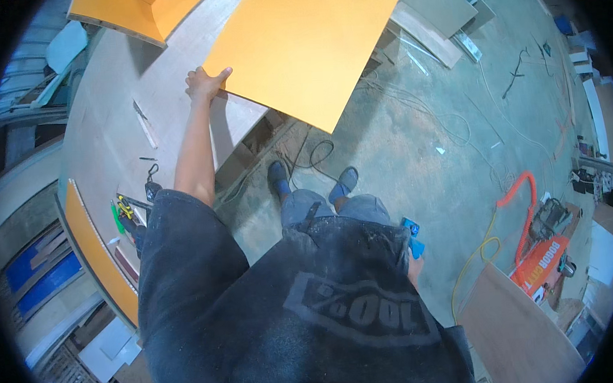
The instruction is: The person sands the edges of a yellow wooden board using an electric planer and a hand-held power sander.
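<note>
My left hand is at the near left corner of a flat yellow panel, with the thumb against its edge and the fingers curled at the corner. The panel overlaps a pale worktable and juts past its right side over the floor. Low beside my right hip, my right hand is closed round a small blue object. Its kind does not show, and my shirt hides part of that hand.
A yellow box-shaped piece stands at the table's far left. A utility knife, pliers and a yellow strip lie left. Loose cables cross the floor. An orange hose and leaning boards are at right.
</note>
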{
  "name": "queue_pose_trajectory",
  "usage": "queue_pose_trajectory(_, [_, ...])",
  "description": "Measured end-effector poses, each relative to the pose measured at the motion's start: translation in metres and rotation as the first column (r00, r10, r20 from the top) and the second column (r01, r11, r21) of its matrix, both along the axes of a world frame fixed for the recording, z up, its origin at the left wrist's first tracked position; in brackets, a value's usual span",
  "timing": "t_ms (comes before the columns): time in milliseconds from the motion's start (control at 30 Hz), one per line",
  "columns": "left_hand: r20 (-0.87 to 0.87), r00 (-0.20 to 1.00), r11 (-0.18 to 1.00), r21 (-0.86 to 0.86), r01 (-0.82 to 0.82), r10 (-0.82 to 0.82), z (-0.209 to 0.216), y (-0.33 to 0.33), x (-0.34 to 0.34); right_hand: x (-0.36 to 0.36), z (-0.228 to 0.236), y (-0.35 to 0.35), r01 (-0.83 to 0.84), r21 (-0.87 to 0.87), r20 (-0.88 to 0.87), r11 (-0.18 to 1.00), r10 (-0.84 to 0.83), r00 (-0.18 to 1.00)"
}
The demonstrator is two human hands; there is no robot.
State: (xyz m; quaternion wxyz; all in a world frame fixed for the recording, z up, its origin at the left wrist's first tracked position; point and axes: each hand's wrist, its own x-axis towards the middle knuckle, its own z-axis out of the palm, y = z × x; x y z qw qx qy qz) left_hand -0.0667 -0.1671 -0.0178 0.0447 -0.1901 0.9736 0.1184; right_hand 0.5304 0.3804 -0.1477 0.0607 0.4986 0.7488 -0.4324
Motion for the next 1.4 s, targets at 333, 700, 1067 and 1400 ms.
queue_pose_trajectory(333, [0.202, 0.958, 0.978, -0.09, -0.19, 0.204, -0.001, 0.015, 0.118, 0.041, -0.058, -0.012, -0.025, 0.038, 0.131, 0.999, 0.02, 0.991])
queue_pose_trajectory(700, [0.317, 0.945, 0.984, 0.127, -0.128, 0.082, 0.002, 0.115, 0.176, -0.038, -0.039, -0.024, -0.104, -0.035, 0.059, 0.994, 0.106, 0.993])
queue_pose_trajectory(1067, [0.377, 0.926, 0.961, 0.244, -0.134, 0.033, 0.019, 0.216, 0.139, -0.164, -0.009, -0.003, 0.012, -0.115, -0.328, 0.993, -0.05, 0.944])
queue_pose_trajectory(1400, [-0.303, 0.747, 0.786, -0.012, 0.618, -0.592, -0.015, 0.263, -0.08, -0.195, 0.069, -0.144, 0.117, -0.964, -0.142, 0.24, -0.832, 0.537])
